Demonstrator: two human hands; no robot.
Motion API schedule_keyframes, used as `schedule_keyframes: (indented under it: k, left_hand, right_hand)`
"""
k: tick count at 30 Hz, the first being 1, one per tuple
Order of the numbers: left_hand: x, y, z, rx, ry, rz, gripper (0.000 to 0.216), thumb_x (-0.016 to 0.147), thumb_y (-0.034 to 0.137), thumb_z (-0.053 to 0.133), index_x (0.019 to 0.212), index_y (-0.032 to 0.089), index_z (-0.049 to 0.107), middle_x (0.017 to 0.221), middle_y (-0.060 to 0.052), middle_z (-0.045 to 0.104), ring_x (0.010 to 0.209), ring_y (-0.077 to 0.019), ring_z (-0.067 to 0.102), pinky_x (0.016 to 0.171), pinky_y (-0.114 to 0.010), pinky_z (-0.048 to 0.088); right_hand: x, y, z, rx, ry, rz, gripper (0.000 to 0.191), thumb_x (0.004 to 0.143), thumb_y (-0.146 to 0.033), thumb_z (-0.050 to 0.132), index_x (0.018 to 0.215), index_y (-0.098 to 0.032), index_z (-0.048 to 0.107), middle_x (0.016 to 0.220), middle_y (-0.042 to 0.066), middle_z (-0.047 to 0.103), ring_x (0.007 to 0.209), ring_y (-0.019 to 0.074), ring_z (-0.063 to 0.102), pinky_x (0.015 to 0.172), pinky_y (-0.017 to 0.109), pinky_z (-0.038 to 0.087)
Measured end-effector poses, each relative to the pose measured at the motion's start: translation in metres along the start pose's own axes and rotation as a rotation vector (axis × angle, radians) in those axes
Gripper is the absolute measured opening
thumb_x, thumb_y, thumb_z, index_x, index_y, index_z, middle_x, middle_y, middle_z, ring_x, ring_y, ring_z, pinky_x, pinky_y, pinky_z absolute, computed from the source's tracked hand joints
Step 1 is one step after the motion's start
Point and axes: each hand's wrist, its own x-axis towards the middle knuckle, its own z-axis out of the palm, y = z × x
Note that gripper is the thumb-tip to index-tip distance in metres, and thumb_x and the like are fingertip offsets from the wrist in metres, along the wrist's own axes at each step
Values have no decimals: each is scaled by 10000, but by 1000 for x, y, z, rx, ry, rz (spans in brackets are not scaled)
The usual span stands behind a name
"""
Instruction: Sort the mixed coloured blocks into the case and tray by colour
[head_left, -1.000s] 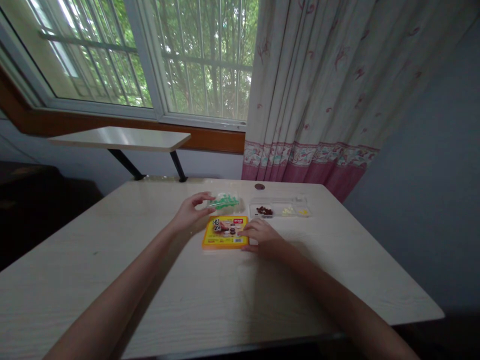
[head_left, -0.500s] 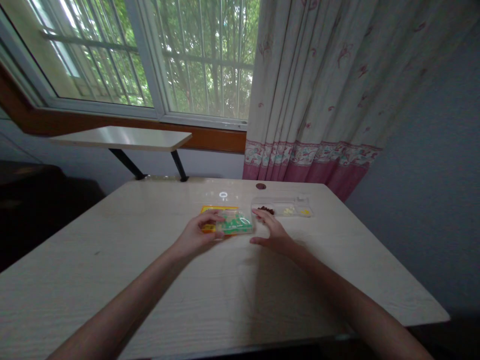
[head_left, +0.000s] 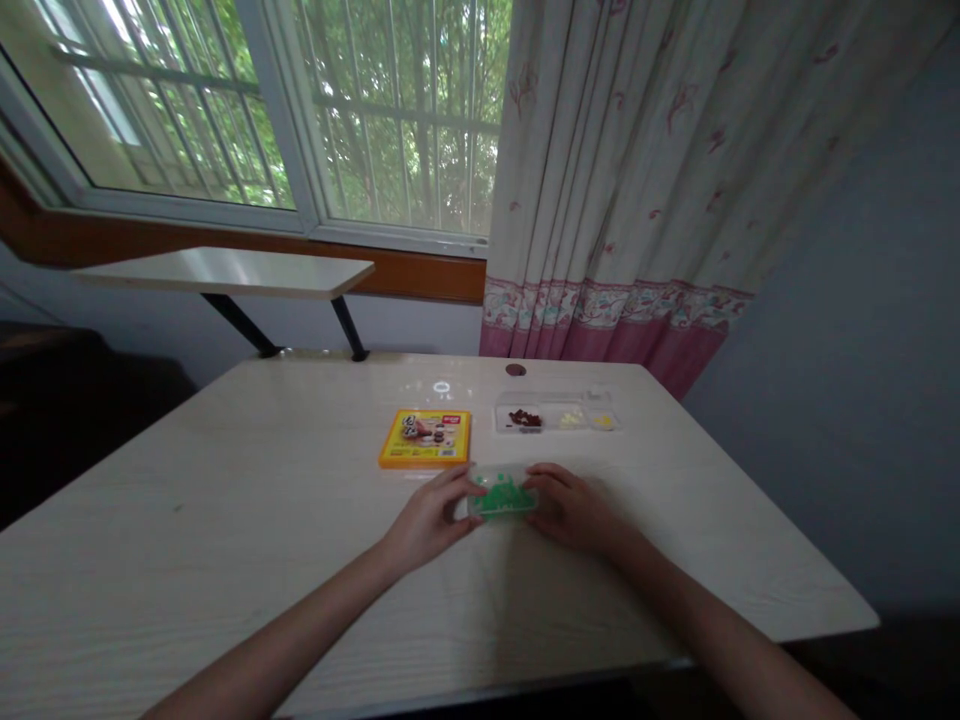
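Note:
A small clear plastic box with green pieces inside (head_left: 501, 493) sits on the pale wooden table (head_left: 300, 560), held between both my hands. My left hand (head_left: 429, 517) grips its left end with curled fingers. At the box's right end my right hand (head_left: 571, 508) grips it the same way. Just beyond them lies a flat yellow-orange box with printed pictures (head_left: 426, 438), untouched.
A clear compartment tray (head_left: 556, 414) with dark brown and pale yellow bits lies at the far right of the table. A small brown round cap (head_left: 515, 370) sits near the far edge. Behind are a window, a wall shelf (head_left: 217, 272) and a pink-hemmed curtain (head_left: 615, 200).
The clear box of green pieces came from beyond the yellow box, over it, down to the table nearer me. My right hand left the yellow box and took the clear box's right end.

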Motion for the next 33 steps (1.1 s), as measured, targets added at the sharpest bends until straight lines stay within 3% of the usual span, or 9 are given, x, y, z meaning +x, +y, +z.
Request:
schedule_keyframes:
  k: [5, 10, 21, 33]
  left_hand:
    - [-1, 0, 2, 73, -20, 19, 251, 734, 239, 566, 985, 219, 562, 1245, -84, 449, 1139, -215, 441, 936, -372, 390]
    - [-5, 3, 2, 160, 13, 83, 261, 769, 251, 525, 1024, 203, 550, 1287, -115, 351, 1124, -228, 433, 935, -390, 392]
    - [-3, 5, 0, 212, -4, 150, 217, 824, 276, 459, 976, 182, 582, 1059, -110, 475, 1003, -202, 479, 846, -351, 447]
    - [-6, 11, 0, 327, -1, 182, 279, 796, 324, 483, 1038, 185, 491, 1108, -119, 465, 1033, -235, 444, 868, -407, 412]
  right_hand:
    - [-1, 3, 2, -14, 8, -4, 330, 735, -295, 601, 1045, -211, 527, 1120, 86, 517, 1024, 185, 518, 870, 334, 458]
    - [0, 2, 3, -119, 55, -108, 284, 785, -295, 558, 1050, -193, 539, 1077, 101, 552, 1011, 197, 518, 854, 349, 468]
    - [0, -3, 5, -160, 104, -183, 185, 819, -266, 519, 973, -194, 592, 978, 71, 621, 941, 165, 572, 809, 296, 498]
    - [3, -2, 2, -179, 110, -234, 169, 792, -273, 552, 938, -205, 601, 960, 61, 646, 930, 170, 584, 799, 312, 491]
